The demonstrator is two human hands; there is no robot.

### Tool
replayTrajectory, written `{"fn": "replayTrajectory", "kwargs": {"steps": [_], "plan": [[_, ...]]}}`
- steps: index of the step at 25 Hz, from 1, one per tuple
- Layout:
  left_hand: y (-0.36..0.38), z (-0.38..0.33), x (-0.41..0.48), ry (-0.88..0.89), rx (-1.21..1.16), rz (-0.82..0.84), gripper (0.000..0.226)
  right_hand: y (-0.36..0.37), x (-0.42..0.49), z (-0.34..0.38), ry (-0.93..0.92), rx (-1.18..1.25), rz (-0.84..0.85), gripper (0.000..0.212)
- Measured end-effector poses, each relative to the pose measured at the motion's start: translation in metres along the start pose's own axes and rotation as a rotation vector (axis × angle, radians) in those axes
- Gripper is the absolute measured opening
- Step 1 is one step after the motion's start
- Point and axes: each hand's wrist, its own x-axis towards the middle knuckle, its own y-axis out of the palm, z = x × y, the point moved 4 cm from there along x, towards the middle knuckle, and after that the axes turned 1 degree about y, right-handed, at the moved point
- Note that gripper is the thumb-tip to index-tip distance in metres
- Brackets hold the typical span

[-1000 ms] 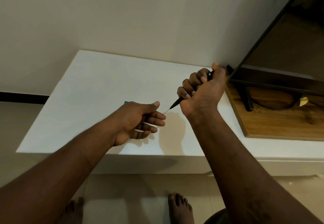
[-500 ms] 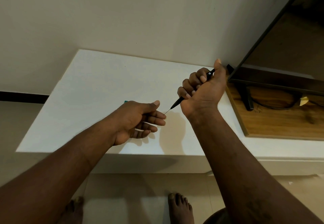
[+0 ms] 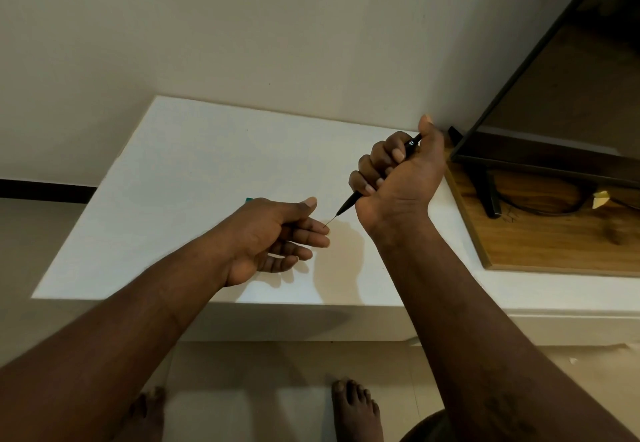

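Note:
My right hand (image 3: 398, 178) grips a slim black tool (image 3: 348, 204) in its fist, thumb raised at the top. The tool's fine needle tip points down-left and ends at the index fingertip of my left hand (image 3: 273, 237); I cannot tell if it touches. My left hand hovers over the white tabletop (image 3: 173, 171), palm turned right, fingers nearly straight, thumb up, nothing visible in it. A small teal corner (image 3: 249, 200) peeks out behind my left hand; the hand hides the rest.
A dark flat screen (image 3: 554, 95) leans at the right, its foot (image 3: 486, 196) on a wooden board (image 3: 554, 241) with a black cable (image 3: 540, 211). A plain wall stands behind the table. My bare feet (image 3: 353, 407) stand on the tiled floor by the front edge.
My left fingers have straightened a little. My right hand with the tool has stayed almost in place, its thumb lifted slightly higher.

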Motion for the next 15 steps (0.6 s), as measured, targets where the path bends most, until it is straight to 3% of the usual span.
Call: {"fn": "replayTrajectory", "kwargs": {"steps": [15], "plan": [[0.0013, 0.0011, -0.0005, -0.004, -0.013, 0.01, 0.043, 0.0025, -0.0012, -0.0002, -0.031, -0.049, -0.002, 0.054]]}}
